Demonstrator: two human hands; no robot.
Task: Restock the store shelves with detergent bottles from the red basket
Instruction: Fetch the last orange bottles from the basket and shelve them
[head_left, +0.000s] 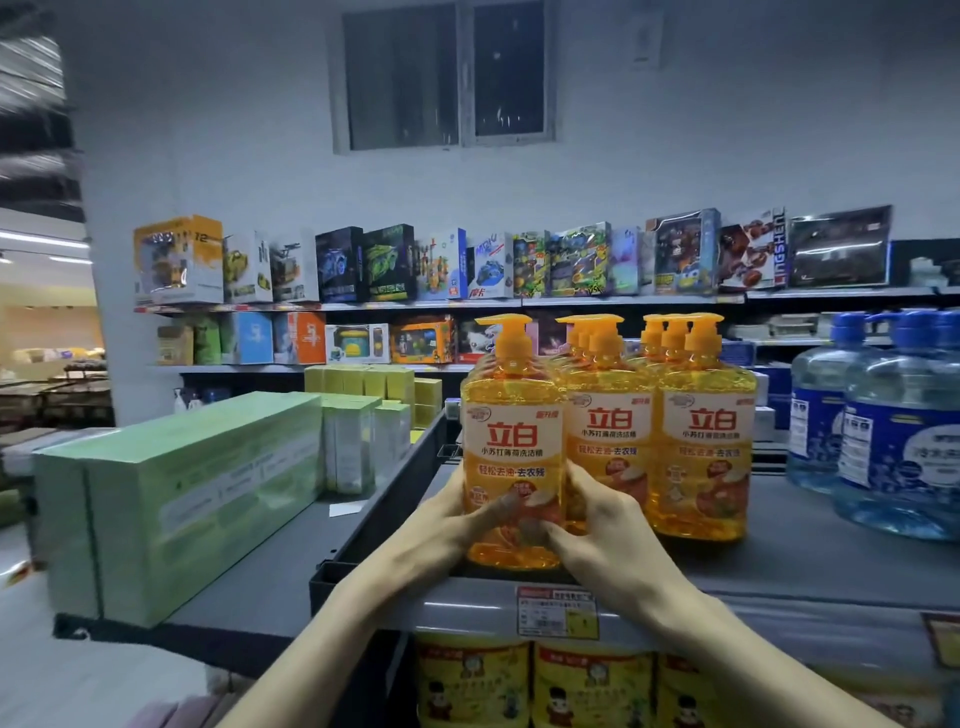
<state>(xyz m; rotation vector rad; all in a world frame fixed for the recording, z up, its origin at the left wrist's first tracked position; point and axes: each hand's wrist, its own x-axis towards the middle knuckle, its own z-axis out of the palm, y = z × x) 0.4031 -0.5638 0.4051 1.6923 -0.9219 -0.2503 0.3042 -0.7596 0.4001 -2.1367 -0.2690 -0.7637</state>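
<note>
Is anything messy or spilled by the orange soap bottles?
Nothing spilled. The front bottle, held by the left hand and right hand, sits nearer the shelf edge than the rows beside it.

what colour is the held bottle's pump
Orange, like the detergent bottle; head view shows the pump.

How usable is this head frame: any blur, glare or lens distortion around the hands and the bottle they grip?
Head view: the detergent bottle, the left hand and the right hand gripping it are sharp and evenly lit; streaky blur smears the top-left corner; the wide lens bows the toy shelf; glare streaks the dark toy box at right; the back wall is dim and bluish.
</note>
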